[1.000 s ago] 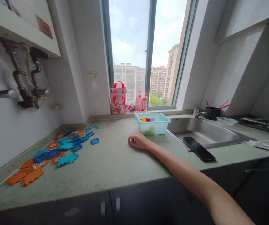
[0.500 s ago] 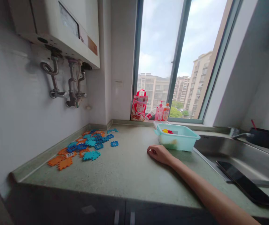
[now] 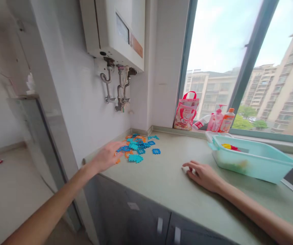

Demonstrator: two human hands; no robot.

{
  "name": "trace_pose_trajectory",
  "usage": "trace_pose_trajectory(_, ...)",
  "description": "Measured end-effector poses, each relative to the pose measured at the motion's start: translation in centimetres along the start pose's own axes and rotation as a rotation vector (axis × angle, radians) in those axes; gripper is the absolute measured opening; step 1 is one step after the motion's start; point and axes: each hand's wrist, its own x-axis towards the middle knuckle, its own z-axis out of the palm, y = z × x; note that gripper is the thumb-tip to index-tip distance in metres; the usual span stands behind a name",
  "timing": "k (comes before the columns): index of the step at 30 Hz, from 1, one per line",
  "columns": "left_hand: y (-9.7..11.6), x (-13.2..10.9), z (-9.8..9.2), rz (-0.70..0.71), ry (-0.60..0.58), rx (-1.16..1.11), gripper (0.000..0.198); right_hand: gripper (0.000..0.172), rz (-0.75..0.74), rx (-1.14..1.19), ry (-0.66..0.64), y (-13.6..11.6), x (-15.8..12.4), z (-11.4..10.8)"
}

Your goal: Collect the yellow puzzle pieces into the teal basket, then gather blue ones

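While the left hand (image 3: 108, 156) reaches out over the near edge of the pile of puzzle tiles (image 3: 136, 148), its fingers are spread and released — it holds nothing, and it is blurred, so I cannot tell if it touches the nearest orange tile. These tiles, blue, teal and orange, lie flat on the counter (image 3: 162, 183) in the corner by the wall, directly below the pipes (image 3: 118, 92) of the white water heater (image 3: 113, 30).

To the right of the tiles, well apart from them, the right hand (image 3: 202, 175) rests on the counter, palm down, with the fingers loosely curled; something small and red shows under the fingertips, but it is too hidden to name, so I cannot tell if the grip closes on it. Further right of the tiles, just beside this hand, stands a teal plastic bin (image 3: 253, 163) — yellow and red pieces show inside it. Behind the bin, on the window sill, stand a red and white bag (image 3: 186, 112) and pink and orange bottles (image 3: 220, 120).
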Motion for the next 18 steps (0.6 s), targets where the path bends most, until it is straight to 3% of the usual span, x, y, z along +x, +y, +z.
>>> trace_pose_trajectory(4,-6.0,2.4,4.4,-0.174,-0.080,-0.027,0.047,0.045,-0.182,0.049,0.011,-5.4,5.0,3.1)
trace_pose_trajectory(7,-8.9,5.8,6.1,-0.298,-0.244,0.092,0.047,0.051,-0.326,0.062,0.064,-8.9,10.6,6.1)
trace_pose_trajectory(10,-9.9,8.3,7.3,-0.331,-0.361,0.164,0.040,0.046,-0.276,0.094,0.163,-11.1,16.7,9.1)
trace_pose_trajectory(13,-9.9,8.8,8.6,-0.304,-0.345,0.196,0.036,0.038,-0.184,0.093,0.239,-11.8,21.5,11.5)
trace_pose_trajectory(18,-9.7,7.3,10.2,-0.248,-0.258,0.225,0.043,0.026,-0.291,0.110,0.120,-10.9,24.4,13.6)
